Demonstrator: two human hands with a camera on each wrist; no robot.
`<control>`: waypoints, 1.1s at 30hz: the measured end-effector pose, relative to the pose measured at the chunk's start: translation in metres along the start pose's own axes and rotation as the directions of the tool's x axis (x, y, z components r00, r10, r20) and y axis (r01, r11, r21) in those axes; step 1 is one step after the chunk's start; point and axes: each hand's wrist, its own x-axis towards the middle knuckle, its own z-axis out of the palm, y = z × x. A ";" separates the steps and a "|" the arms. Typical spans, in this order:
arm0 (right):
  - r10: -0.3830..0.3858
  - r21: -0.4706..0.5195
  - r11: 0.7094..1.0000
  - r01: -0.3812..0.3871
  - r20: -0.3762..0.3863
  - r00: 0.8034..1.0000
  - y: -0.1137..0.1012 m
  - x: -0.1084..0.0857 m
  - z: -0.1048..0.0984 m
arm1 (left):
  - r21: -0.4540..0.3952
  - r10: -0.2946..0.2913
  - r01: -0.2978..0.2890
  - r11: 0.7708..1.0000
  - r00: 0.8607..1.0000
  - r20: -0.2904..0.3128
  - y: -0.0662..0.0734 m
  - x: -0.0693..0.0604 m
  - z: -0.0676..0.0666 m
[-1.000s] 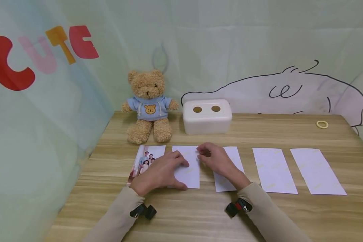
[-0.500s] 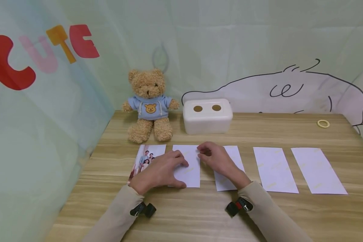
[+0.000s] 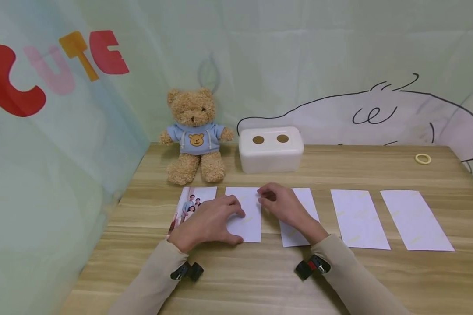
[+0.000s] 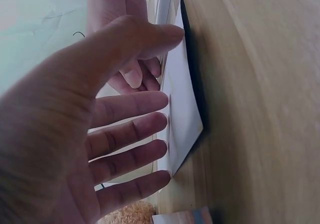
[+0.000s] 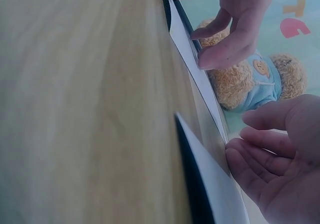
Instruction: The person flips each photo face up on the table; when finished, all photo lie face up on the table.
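Over a white card (image 3: 252, 221), left hand (image 3: 210, 219) spread wide, right hand (image 3: 287, 206) loosely curved near the card's corner

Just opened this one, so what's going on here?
A person has both hands over a white card on a wooden table. The left hand touches it; the right hand is at its far right corner. A family photo lies to its left, three more white cards to its right.
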 end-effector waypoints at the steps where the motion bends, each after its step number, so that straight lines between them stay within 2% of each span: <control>1: 0.004 0.000 1.000 -0.004 0.001 1.000 0.000 0.000 0.000 | 0.001 -0.001 0.001 1.000 1.000 0.001 0.000 0.000 0.000; 10: 0.011 0.012 1.000 -0.011 -0.004 1.000 -0.001 -0.001 -0.001 | 0.014 0.028 -0.028 1.000 0.999 -0.020 0.000 0.000 -0.002; 19: 0.021 0.004 1.000 -0.021 0.007 1.000 -0.001 -0.001 -0.001 | 0.016 0.010 -0.010 1.000 1.000 -0.005 0.000 -0.001 -0.001; 33: 0.044 0.004 0.999 -0.044 0.010 0.999 -0.003 0.000 -0.003 | 0.090 0.056 -0.052 0.995 0.997 -0.052 0.001 -0.001 0.002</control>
